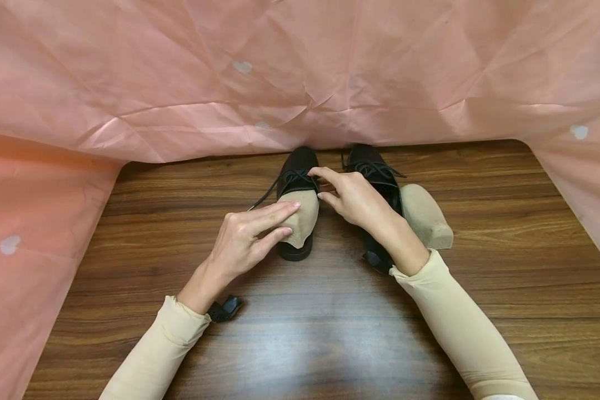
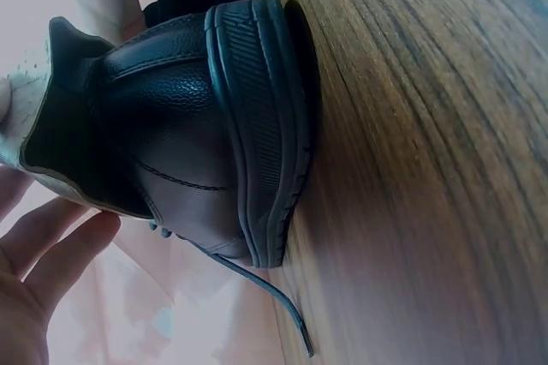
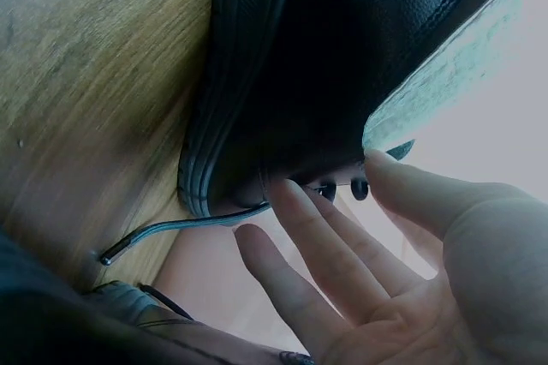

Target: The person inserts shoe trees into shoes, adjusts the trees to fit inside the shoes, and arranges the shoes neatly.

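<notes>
In the head view, a black lace-up shoe (image 1: 300, 162) stands with its toe toward the pink cloth. A beige moulded shoe insert (image 1: 305, 214) sits partly in its opening, its rear end above the heel. My left hand (image 1: 242, 236) pinches that insert between fingers and thumb; in the left wrist view, fingers (image 2: 64, 254) lie along its edge. My right hand (image 1: 357, 197) touches the shoe's side by the laces, thumb at the opening's rim and fingers fairly straight in the right wrist view. A second black shoe (image 1: 362, 153) is partly hidden behind my right hand.
Another beige insert (image 1: 425, 216) lies right of the second shoe. Pink cloth (image 1: 300, 78) with pale hearts rises behind and at both sides of the brown wood-grain surface (image 1: 300, 333). A loose lace (image 1: 265, 197) trails left. Black wrist devices (image 1: 225, 308) are on the forearms.
</notes>
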A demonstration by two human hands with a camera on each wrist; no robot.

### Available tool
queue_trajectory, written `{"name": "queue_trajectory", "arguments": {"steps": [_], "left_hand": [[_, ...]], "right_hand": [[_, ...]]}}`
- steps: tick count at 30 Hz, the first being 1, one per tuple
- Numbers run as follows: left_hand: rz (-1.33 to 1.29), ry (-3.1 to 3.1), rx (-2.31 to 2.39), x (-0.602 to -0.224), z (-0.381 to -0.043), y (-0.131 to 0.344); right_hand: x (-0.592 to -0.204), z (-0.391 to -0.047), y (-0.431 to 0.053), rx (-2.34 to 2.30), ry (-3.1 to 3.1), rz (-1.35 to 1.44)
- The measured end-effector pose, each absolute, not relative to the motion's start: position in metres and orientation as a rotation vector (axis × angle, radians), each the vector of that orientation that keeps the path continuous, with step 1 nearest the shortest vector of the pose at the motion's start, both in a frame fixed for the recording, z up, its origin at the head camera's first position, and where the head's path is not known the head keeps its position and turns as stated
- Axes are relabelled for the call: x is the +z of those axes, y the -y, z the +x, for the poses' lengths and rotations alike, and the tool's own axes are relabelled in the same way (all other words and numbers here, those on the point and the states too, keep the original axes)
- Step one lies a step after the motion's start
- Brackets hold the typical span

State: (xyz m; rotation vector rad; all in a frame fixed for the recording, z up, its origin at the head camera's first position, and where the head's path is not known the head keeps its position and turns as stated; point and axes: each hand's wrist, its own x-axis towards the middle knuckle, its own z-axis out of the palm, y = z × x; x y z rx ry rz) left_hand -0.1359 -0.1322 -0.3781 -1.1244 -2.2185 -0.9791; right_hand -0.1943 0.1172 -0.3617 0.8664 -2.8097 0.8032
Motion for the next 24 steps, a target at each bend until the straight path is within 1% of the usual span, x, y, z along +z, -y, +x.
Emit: {"name": "queue_trajectory", "arguments": {"steps": [16, 24], "left_hand": [[-1.089, 2.236, -0.932, -0.3799, -0.1381, 0.1286], [-1.087, 2.205, -1.005, -0.3799, -0.1419, 0.1247]], "right_hand": [[-0.3623, -0.1943, -0.1175, 0.804, 2.768, 0.882], [-0.3632, -0.1931, -0.1184, 0.814, 2.737, 0.873]]}}
